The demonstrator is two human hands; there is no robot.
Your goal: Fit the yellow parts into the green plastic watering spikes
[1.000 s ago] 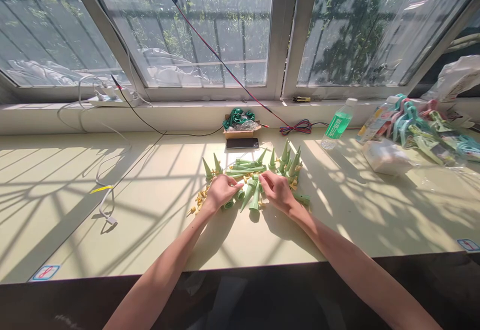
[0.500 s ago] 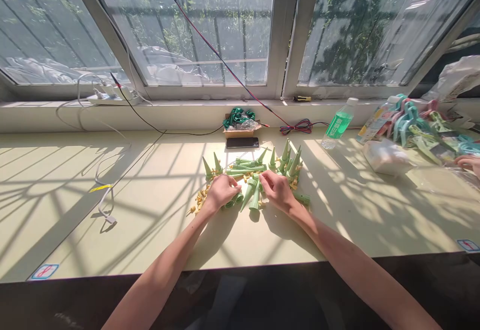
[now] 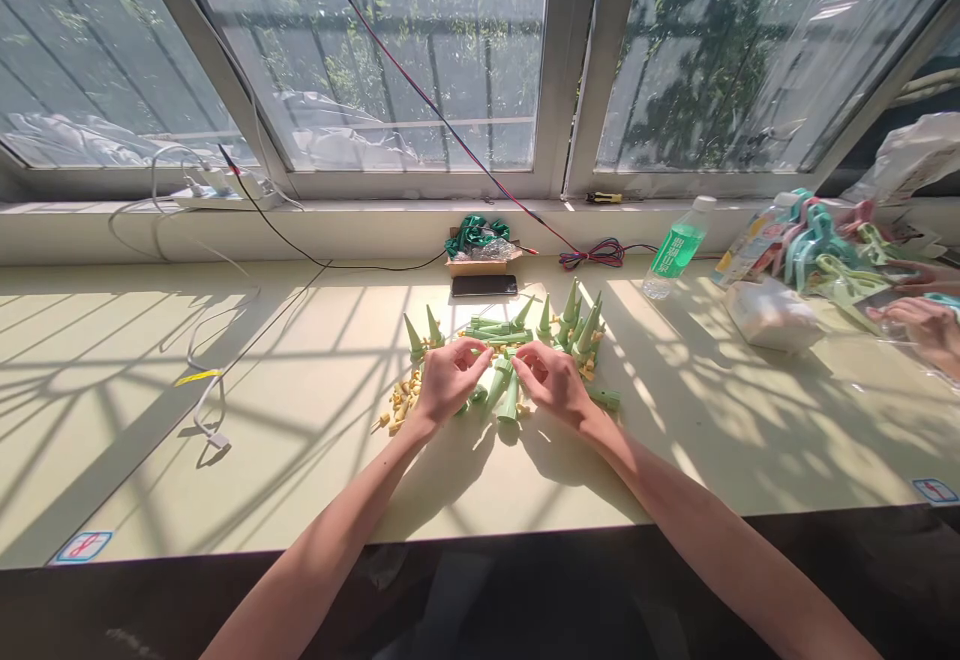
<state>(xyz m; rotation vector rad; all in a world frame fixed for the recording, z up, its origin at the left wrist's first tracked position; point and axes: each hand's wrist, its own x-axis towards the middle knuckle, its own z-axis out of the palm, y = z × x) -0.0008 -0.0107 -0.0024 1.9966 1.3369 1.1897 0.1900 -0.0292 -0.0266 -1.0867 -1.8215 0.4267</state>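
My left hand [image 3: 454, 376] is closed, thumb and forefinger pinched together above a pile of green plastic parts; anything held between them is too small to name. Facing it, my right hand [image 3: 553, 378] pinches the end of a green plastic part, mostly hidden by the fingers. Below the fingertips lie a green cone [image 3: 508, 402] and other green pieces. Small yellow plastic pegs [image 3: 401, 402] are heaped beside my left hand. Several pointed green cones [image 3: 585, 328] stand behind my right hand, and two more [image 3: 414, 337] rise behind my left. Green tubes [image 3: 499, 337] lie beyond both hands.
A black phone [image 3: 484, 286] lies before a small box of green material [image 3: 480, 244]. To the right are a green-labelled bottle [image 3: 679, 248], a tissue pack [image 3: 772, 314], coloured plastic hangers [image 3: 821, 240] and another person's hand [image 3: 919, 325]. A white cable [image 3: 217, 415] lies left.
My left hand has risen slightly and moved right, its fingertips now closer to my right hand. My right hand has barely shifted. The other person's hands have come further into view.
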